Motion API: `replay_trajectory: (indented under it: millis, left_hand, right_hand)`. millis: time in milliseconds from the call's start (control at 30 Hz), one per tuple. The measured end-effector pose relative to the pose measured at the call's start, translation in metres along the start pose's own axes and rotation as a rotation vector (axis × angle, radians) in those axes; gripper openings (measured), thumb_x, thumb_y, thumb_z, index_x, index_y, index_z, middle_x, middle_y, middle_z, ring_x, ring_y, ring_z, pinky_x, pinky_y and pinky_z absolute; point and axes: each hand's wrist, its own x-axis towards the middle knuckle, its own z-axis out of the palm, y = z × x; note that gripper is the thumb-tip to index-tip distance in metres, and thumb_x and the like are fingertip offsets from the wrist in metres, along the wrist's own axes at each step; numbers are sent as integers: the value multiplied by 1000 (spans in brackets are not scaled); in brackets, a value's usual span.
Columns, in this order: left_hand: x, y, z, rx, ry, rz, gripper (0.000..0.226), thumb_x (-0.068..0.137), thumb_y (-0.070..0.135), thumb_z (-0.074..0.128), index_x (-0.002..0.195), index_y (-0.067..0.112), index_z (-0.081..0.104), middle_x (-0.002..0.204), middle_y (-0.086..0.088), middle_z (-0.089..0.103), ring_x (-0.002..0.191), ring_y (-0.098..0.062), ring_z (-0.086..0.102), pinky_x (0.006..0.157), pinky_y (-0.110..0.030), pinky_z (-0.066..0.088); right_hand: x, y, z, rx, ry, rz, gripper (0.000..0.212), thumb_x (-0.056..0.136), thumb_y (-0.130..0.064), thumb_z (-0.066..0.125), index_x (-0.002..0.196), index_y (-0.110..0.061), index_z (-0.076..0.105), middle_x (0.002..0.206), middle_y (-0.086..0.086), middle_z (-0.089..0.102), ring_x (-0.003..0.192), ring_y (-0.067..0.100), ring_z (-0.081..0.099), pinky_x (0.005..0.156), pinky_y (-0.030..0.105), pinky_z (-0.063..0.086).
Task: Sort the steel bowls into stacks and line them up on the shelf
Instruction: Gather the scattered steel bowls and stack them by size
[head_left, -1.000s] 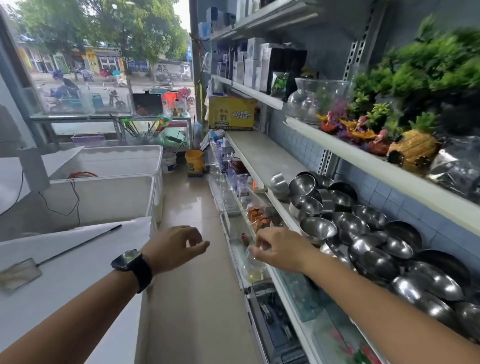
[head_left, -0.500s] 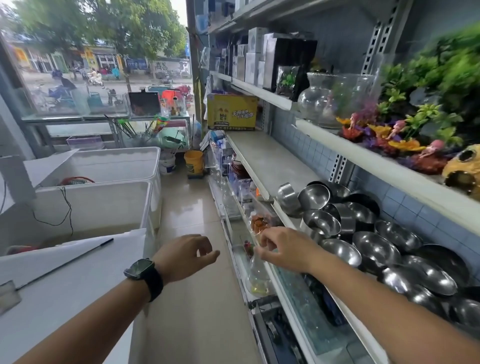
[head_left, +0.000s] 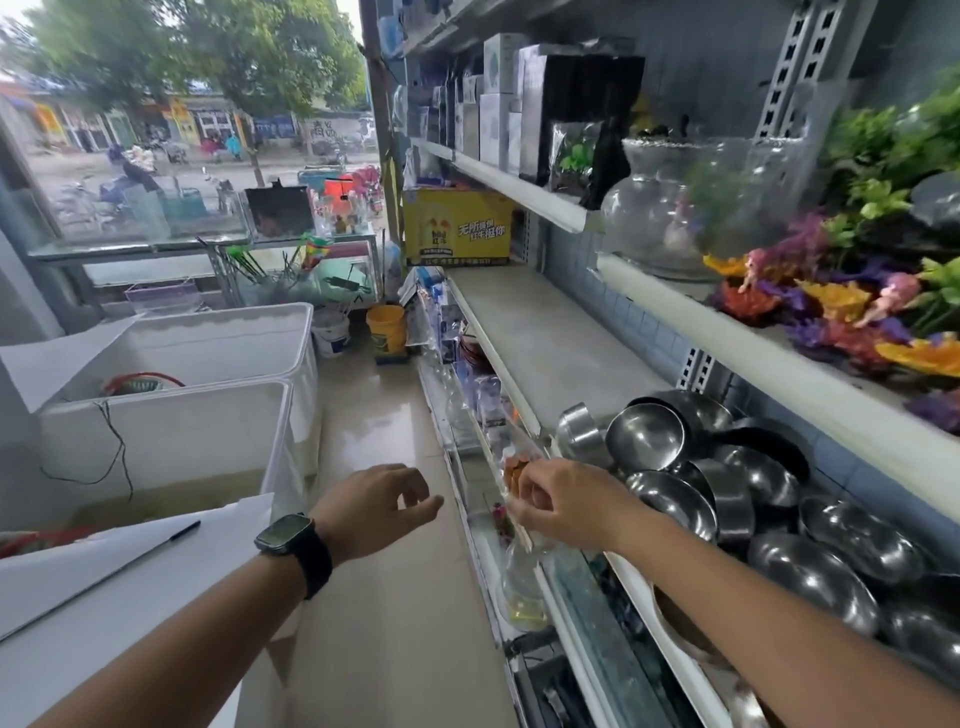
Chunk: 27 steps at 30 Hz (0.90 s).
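Several steel bowls (head_left: 644, 436) lie in a loose heap on the right part of the grey shelf (head_left: 545, 338), most tilted or on their sides. A small nested stack (head_left: 579, 431) lies on its side at the heap's left end. My right hand (head_left: 566, 504) hovers at the shelf's front edge just left of the heap, fingers curled against a clear hanging packet (head_left: 511, 473); whether it grips the packet is unclear. My left hand (head_left: 374, 506), with a watch on the wrist, hangs over the aisle floor, fingers loosely apart and holding nothing.
The shelf's left part is bare up to a yellow box (head_left: 457, 226). A higher shelf holds a glass vase (head_left: 670, 202) and plastic plants (head_left: 841, 301). White tubs (head_left: 171, 431) line the aisle's left side. A yellow bucket (head_left: 385, 327) stands on the floor ahead.
The view has shifted closer along the shelf, so the bowls now sit lower right. Both hands keep nearly the same pose, the right one still at the shelf edge.
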Motion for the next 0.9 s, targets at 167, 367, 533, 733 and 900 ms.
replay_trajectory:
  millis: [167,367,533,733,900]
  left_hand:
    - [36,-12,-5,14,-9,33,57,85,79,29,97,36,65,91,21,61,75,3,55,70,-21,48]
    - [86,-44,-4,31,2,59,52,86,76,29,95,37,63,91,21,61,77,0,57,68,-19,47]
    - [130,-83,-11,35,-15,100,39,94,67,38,94,37,63,90,21,60,77,2,55,65,-14,39]
    - [178,-121,-17,24,-35,166,36,97,63,42,97,35,65,92,19,62,74,2,54,62,-14,36]
    - [219,-118,-5,3,-99,250,42,95,67,36,99,36,65,94,19,61,76,2,56,63,-12,37]
  right_hand:
    - [30,17,4,2,-14,18,54,93,-68,40,118,-24,56,86,-17,49,73,-2,48,68,22,43]
    - [77,20,-1,-16,7,29,31,95,-59,48,92,-28,51,92,-11,56,79,4,51,69,23,41]
    - [130,20,-2,-35,17,62,34,96,-61,46,94,-28,53,90,-12,55,81,7,54,76,27,49]
    - [176,26,-7,-22,31,139,36,93,-64,41,100,-32,55,97,-11,61,87,8,59,81,32,54]
    - [174,44,-14,-45,70,254,38,92,-65,45,98,-29,56,95,-8,61,87,12,57,78,34,52]
